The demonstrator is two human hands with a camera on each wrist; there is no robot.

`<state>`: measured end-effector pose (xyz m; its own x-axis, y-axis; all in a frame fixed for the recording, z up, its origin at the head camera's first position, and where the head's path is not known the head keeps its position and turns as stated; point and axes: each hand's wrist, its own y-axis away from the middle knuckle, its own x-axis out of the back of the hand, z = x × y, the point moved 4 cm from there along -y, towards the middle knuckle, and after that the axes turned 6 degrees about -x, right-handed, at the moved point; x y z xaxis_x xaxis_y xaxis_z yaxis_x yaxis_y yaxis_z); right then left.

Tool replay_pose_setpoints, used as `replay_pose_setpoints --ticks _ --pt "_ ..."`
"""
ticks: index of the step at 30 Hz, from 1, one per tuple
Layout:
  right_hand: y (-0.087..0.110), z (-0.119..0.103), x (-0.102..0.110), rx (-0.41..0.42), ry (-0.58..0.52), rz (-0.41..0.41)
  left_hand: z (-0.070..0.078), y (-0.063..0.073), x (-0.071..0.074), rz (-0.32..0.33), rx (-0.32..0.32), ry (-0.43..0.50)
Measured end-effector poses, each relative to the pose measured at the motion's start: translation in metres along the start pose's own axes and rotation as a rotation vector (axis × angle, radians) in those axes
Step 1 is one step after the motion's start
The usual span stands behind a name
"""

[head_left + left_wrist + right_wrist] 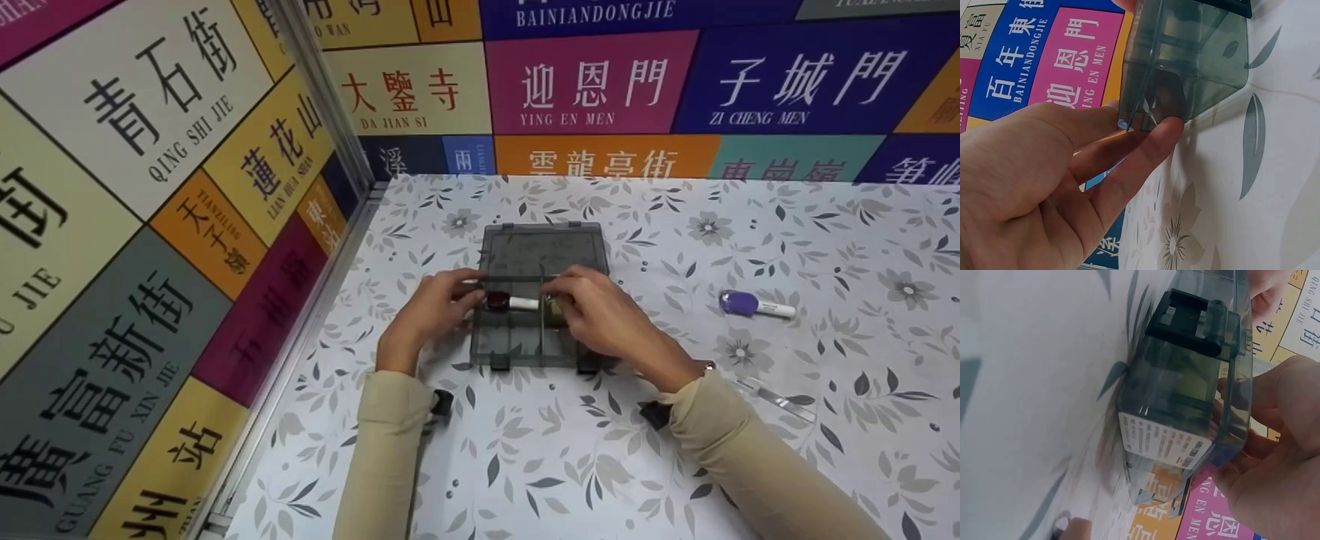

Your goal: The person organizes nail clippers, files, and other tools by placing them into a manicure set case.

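A see-through grey-green organizer box [506, 358] sits on the table with its lid [541, 251] laid back. Inside its left half lies a dark red nail polish bottle [498, 301] with a white cap. My left hand [442, 304] grips the box's far left corner, thumb and fingers around the wall. Over the right half, my right hand [600, 311] bends its fingers inside the rim beside the divider [542, 330]. An olive-yellow item [1193, 379] shows through the wall below those fingers; I cannot tell whether they pinch it.
To the right lies a purple nail polish bottle [739, 303] with a white cap. A clear plastic strip [776, 397] lies near the right forearm. Sign-printed panels [585, 82] stand behind and to the left of the flower-patterned table [480, 465].
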<state>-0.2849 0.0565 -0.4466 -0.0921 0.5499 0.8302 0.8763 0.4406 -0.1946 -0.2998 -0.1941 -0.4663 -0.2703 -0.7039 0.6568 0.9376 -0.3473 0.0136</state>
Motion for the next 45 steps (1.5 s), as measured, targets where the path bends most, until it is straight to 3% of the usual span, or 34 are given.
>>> replay_pose_setpoints --ticks 15,27,33,45 --pt "0.016 0.011 0.018 -0.092 0.057 0.014 -0.001 -0.001 -0.001 -0.011 -0.010 0.010" --pt "0.038 0.018 0.036 -0.049 0.127 0.102 0.000 0.001 -0.002 -0.010 -0.001 0.069" --pt "0.050 0.026 0.045 -0.060 0.125 0.132 0.000 0.000 -0.001 -0.001 0.001 0.056" --pt "0.067 0.042 0.057 -0.123 0.095 0.118 -0.001 -0.001 -0.002 -0.010 0.012 0.063"
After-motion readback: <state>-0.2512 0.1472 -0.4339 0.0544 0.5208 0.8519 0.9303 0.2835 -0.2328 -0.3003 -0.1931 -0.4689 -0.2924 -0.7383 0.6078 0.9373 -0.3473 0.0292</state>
